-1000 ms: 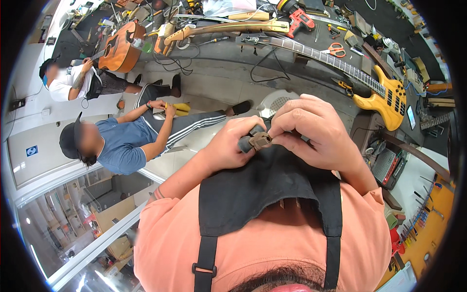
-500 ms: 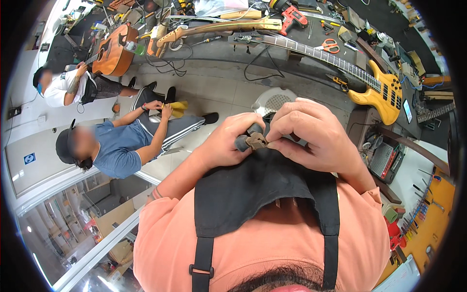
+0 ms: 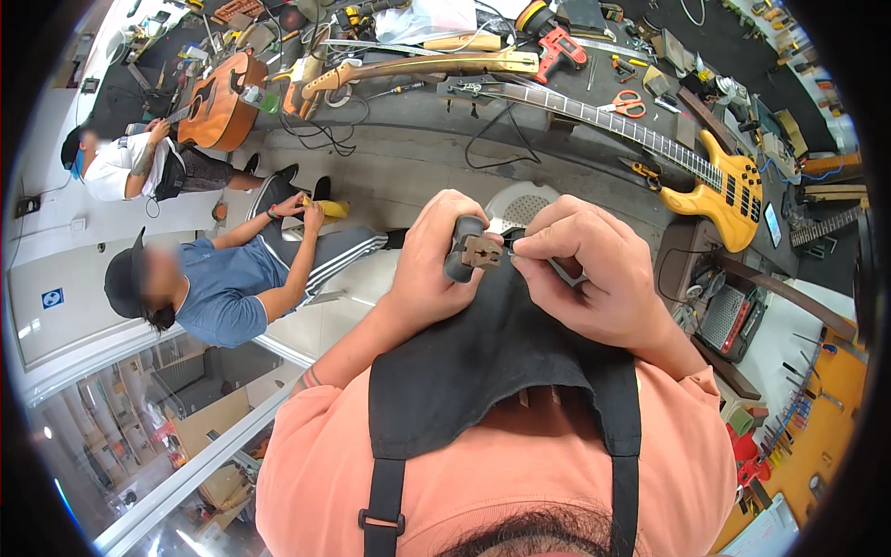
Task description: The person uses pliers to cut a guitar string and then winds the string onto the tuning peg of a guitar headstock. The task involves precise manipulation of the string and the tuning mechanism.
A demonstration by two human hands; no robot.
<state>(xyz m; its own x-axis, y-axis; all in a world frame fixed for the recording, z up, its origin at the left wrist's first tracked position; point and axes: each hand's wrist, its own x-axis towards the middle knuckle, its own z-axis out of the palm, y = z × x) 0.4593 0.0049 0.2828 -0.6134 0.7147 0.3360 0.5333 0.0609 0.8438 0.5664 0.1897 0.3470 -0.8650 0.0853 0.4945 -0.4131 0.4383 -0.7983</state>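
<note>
In front of my chest, my left hand [image 3: 425,265] is wrapped round a pair of pliers [image 3: 481,252] with dark grips and worn, brownish jaws. The jaws point toward my right hand, and their tips are slightly parted. My right hand [image 3: 601,271] is a short way right of them, thumb and index finger pinched together. Whatever is between those fingertips is too small to make out. Below both hands hangs my black apron [image 3: 483,343].
Across the workbench lie a yellow bass guitar [image 3: 715,200], a bare guitar neck [image 3: 418,67], orange scissors [image 3: 628,104] and a red power tool [image 3: 561,51]. A white stool [image 3: 520,206] stands beyond my hands. At left, a seated person [image 3: 218,283] handles a yellow cloth; another holds an acoustic guitar [image 3: 221,102].
The pliers and my right fingertips have moved apart; before, the fingers were at the jaws. My left hand has turned the pliers more upright and shifted slightly left.
</note>
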